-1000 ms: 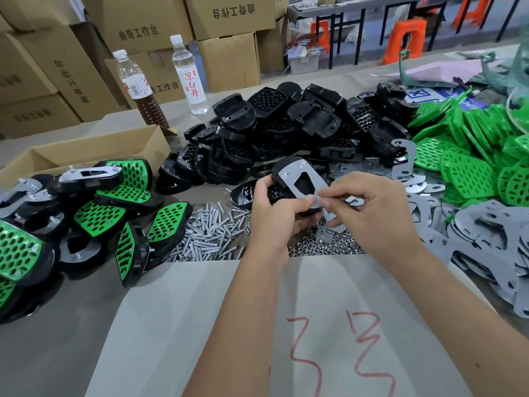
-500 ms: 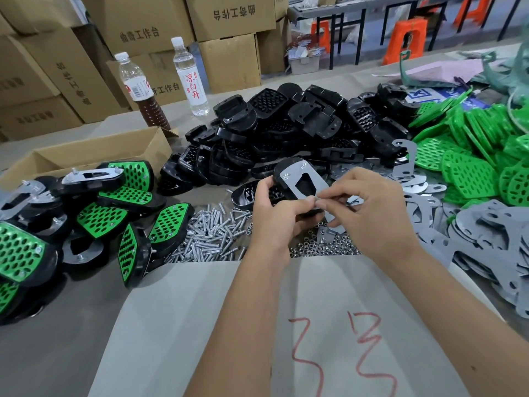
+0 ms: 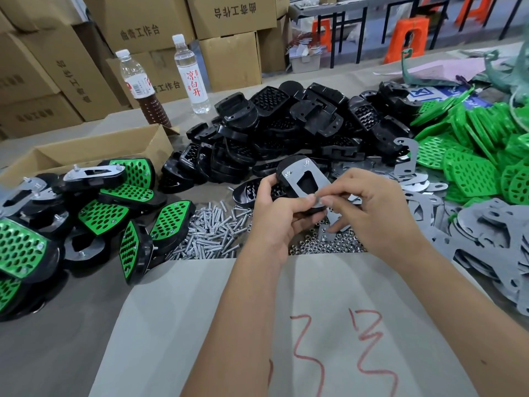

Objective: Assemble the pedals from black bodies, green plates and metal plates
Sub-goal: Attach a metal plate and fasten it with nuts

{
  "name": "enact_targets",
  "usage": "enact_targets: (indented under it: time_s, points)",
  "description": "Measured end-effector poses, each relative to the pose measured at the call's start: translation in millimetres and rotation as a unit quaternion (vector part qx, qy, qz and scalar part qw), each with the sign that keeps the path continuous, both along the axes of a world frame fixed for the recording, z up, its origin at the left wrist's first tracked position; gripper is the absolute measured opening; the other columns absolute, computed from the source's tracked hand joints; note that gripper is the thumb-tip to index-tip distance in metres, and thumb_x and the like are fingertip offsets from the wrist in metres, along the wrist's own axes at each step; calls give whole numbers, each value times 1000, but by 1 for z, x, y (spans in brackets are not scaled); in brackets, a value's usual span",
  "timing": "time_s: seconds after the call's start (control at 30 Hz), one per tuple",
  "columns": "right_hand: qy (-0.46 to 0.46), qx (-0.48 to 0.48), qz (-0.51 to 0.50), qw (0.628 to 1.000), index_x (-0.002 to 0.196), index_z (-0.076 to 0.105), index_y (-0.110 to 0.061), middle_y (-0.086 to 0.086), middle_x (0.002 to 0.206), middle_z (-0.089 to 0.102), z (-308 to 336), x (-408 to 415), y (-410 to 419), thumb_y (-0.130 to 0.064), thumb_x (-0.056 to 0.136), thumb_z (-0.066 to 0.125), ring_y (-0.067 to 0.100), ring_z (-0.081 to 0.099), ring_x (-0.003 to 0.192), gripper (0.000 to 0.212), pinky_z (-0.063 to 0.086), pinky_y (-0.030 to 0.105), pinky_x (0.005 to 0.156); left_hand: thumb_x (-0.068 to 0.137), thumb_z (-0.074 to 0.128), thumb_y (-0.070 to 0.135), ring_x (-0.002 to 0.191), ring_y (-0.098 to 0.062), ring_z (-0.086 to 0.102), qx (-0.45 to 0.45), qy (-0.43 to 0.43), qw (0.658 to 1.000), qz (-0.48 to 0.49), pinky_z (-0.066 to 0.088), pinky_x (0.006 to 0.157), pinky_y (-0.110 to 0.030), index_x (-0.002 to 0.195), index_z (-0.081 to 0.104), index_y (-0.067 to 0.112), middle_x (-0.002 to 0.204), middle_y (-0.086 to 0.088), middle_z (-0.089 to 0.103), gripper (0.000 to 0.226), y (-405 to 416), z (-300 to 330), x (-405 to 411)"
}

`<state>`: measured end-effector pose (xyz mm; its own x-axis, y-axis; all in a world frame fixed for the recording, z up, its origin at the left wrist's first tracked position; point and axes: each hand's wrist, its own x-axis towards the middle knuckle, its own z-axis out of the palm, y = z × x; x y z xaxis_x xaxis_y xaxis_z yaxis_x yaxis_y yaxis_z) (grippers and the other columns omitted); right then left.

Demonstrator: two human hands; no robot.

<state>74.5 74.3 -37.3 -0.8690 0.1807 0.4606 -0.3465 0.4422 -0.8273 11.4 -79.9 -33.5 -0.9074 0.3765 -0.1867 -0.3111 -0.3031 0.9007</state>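
Observation:
My left hand [image 3: 279, 216] grips a black pedal body with a grey metal plate [image 3: 303, 179] lying on its upper face. My right hand [image 3: 372, 213] pinches at the plate's near end with thumb and forefinger; what it pinches is too small to tell. Behind them lies a heap of black bodies [image 3: 300, 124]. Green plates [image 3: 472, 150] pile up at the right, loose metal plates [image 3: 492, 233] in front of them. Screws [image 3: 211, 227] and nuts [image 3: 329, 245] lie below my hands. Finished pedals [image 3: 108, 213] with green faces sit at the left.
An open cardboard box [image 3: 86, 151] stands at the left behind the finished pedals, with two bottles [image 3: 191, 75] beyond it. Stacked cartons line the back. A grey sheet [image 3: 257, 325] with red marks covers the near table. Orange stools [image 3: 406, 38] stand far behind.
Both hands stay at the pedal; my right fingers have shifted slightly along the plate's near end. The view has drifted a little.

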Motion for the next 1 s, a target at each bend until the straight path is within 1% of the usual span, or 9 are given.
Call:
enact_targets:
  time_s: [0.13, 0.2, 0.3, 0.4, 0.5, 0.63, 0.9, 0.97, 1.0]
  points:
    - [18, 47, -41, 998, 96, 81, -14, 3, 90, 62, -2, 0, -2, -4, 91, 77, 15, 69, 71, 12, 58, 22, 50, 83, 72, -11, 92, -33, 79, -4, 3, 1000, 14, 63, 72, -35, 125, 59, 23, 108, -16, 79, 55, 2, -1, 1]
    - [30, 64, -59, 996, 94, 81, -10, 3, 88, 63, -3, 0, -2, -5, 90, 80, 17, 68, 74, 7, 60, 27, 51, 83, 72, -11, 89, -33, 79, -4, 4, 1000, 25, 63, 71, -35, 125, 58, 23, 108, -17, 79, 56, 3, -1, 2]
    - [40, 109, -67, 991, 93, 82, -11, 1, 85, 64, -4, -2, 1, -7, 89, 81, 20, 67, 76, 5, 62, 40, 61, 82, 71, -11, 86, -31, 79, -10, 15, 999, 37, 63, 70, -35, 124, 58, 23, 107, -17, 78, 56, 5, -1, 3]
    - [51, 134, -72, 987, 91, 82, -10, 0, 84, 65, -3, -2, 2, -10, 87, 84, 18, 68, 74, 5, 62, 39, 61, 81, 72, -11, 89, -33, 79, -19, 21, 999, 42, 63, 72, -35, 124, 58, 24, 107, -18, 78, 57, 6, -2, 4]
    - [53, 111, -60, 991, 90, 82, -8, 5, 85, 66, -4, -2, 0, -6, 88, 82, 19, 68, 73, 3, 62, 30, 55, 81, 72, -10, 91, -34, 79, -18, 18, 999, 42, 64, 74, -37, 124, 57, 24, 107, -18, 78, 57, 6, -2, 4]
    - [52, 50, -53, 996, 97, 82, -5, 8, 88, 69, -5, -1, 0, 1, 89, 78, 17, 70, 75, 10, 62, 23, 57, 81, 73, -9, 83, -31, 79, -7, 3, 999, 40, 65, 76, -39, 126, 57, 23, 101, -14, 80, 58, 4, -2, 2]
    - [51, 41, -54, 996, 97, 83, -10, 5, 87, 69, -7, -3, -1, -3, 88, 80, 18, 70, 72, 12, 63, 27, 57, 82, 73, -6, 82, -30, 80, -13, 2, 999, 30, 66, 82, -43, 126, 57, 26, 101, -11, 81, 57, 3, -2, 2]
    - [59, 56, -60, 995, 97, 83, -13, 3, 85, 68, -8, -4, -1, -4, 88, 80, 18, 69, 71, 12, 63, 32, 56, 82, 74, -5, 82, -29, 80, -15, 6, 999, 29, 66, 81, -42, 126, 57, 27, 102, -11, 81, 57, 3, -2, 2]
    - [66, 72, -64, 993, 96, 83, -12, 2, 84, 68, -9, -5, -1, -5, 89, 81, 19, 69, 71, 11, 63, 37, 57, 82, 74, -5, 82, -28, 80, -17, 7, 999, 28, 66, 81, -42, 125, 57, 27, 102, -10, 81, 57, 3, -3, 2]
